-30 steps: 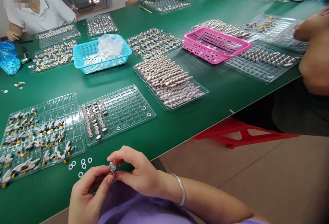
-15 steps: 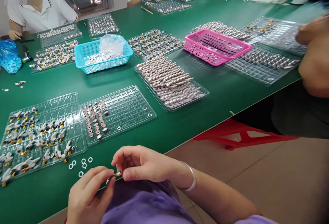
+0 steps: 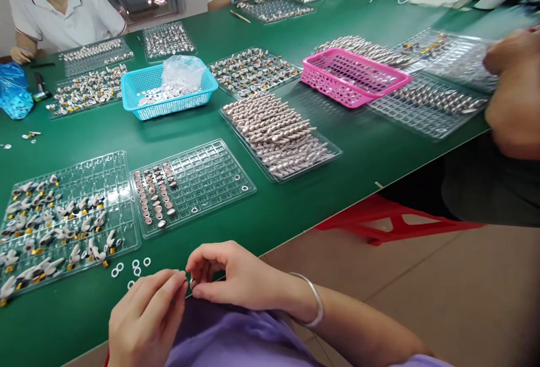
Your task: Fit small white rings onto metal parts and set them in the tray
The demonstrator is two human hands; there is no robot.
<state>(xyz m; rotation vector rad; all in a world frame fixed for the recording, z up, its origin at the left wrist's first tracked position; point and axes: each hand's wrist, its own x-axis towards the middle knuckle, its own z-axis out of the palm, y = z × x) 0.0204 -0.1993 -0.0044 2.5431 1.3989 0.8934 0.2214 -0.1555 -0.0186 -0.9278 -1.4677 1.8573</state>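
Note:
Low at the table's front edge, my two hands are close together over my lap. My right hand [image 3: 236,277] is closed in a loose pinch, with a small round silver part [image 3: 192,283] between thumb and fingertips. Just left of it, my left hand [image 3: 147,313] has thumb and fingers pressed together; what they hold is hidden behind the fingers. Several white rings [image 3: 136,266] lie on the green table beyond my left hand. A clear tray with round metal-rimmed caps [image 3: 145,198] and a tray of white-stemmed earbud housings with yellow ends [image 3: 63,232] lie farther back.
Beyond are a tray stacked with pale stemmed parts [image 3: 274,131], a blue basket [image 3: 169,108] with a plastic bag, and a pink basket [image 3: 354,94]. A co-worker's hand [image 3: 514,91] is at right; other people sit across. A red stool [image 3: 379,218] stands below the table edge.
The silver round part, facing up between both hands a second ago, has tilted and now sits mostly behind my right fingertips. My left fingers have turned over, hiding what showed orange there.

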